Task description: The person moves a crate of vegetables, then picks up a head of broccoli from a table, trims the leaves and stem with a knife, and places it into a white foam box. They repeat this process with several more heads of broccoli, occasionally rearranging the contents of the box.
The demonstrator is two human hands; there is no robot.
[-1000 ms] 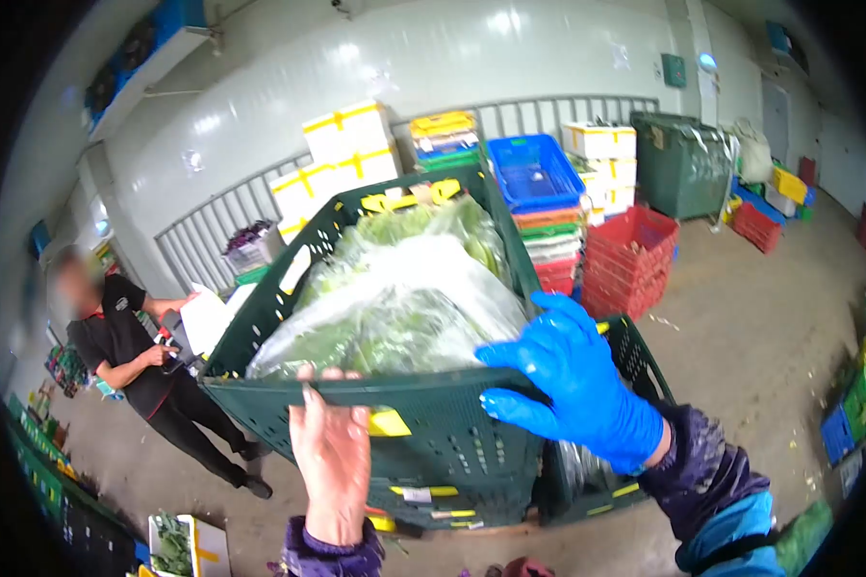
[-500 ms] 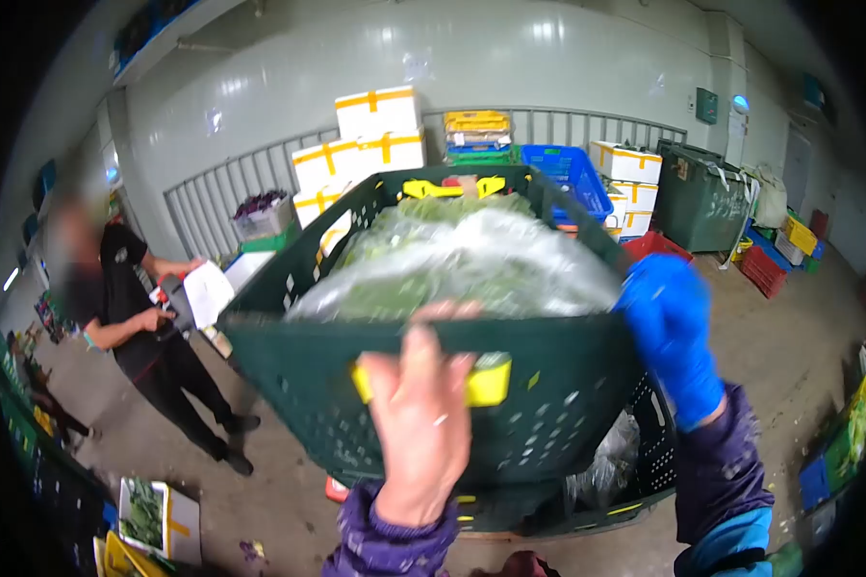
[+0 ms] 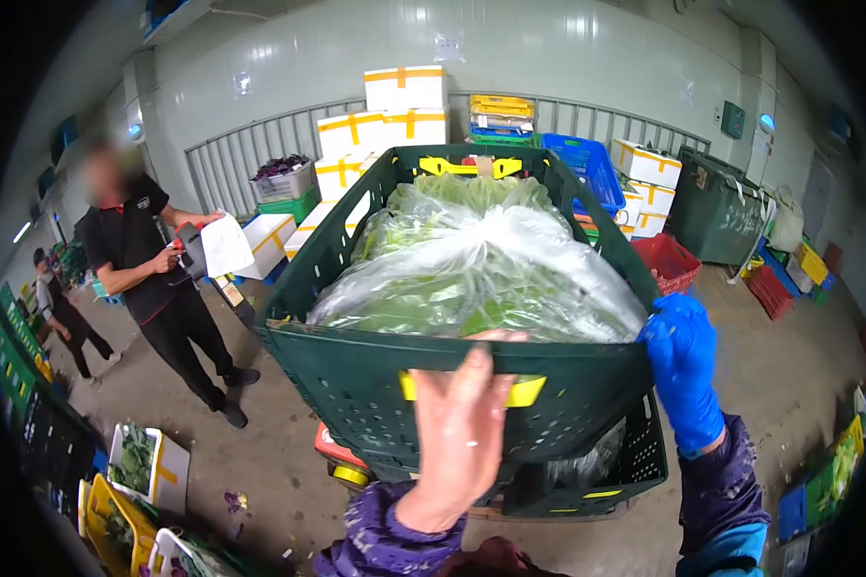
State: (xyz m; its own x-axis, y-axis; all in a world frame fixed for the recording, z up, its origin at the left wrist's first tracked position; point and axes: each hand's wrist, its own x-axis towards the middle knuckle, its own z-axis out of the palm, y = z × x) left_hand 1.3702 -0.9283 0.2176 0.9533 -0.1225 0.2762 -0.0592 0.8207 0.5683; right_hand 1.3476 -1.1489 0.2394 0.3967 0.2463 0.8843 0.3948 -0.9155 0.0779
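A dark green perforated crate (image 3: pixel 356 380) stands in front of me, stacked over a second dark crate (image 3: pixel 652 452) that shows below on the right. Leafy greens inside clear plastic bagging (image 3: pixel 496 260) fill the upper crate up to its rim. My bare left hand (image 3: pixel 460 423) grips the front wall by its yellow handle (image 3: pixel 527 392), with the fingertips hooked over the rim. At the front right corner, my blue-gloved right hand (image 3: pixel 685 365) is closed around the crate's edge. Crumpled clear plastic (image 3: pixel 587 462) lies in the lower crate.
A person in black (image 3: pixel 149 260) stands at left with a handheld device (image 3: pixel 191 252) and paper (image 3: pixel 225 244); another person (image 3: pixel 67 317) is farther back. White boxes (image 3: pixel 406 88), a blue crate (image 3: pixel 587 173), a red crate (image 3: pixel 666 262) and a green bin (image 3: pixel 717 207) line the back.
My view has shifted, so the crate and both hands sit slightly farther right and lower. Both hands keep their hold on the crate. The person's device and paper remain in hand.
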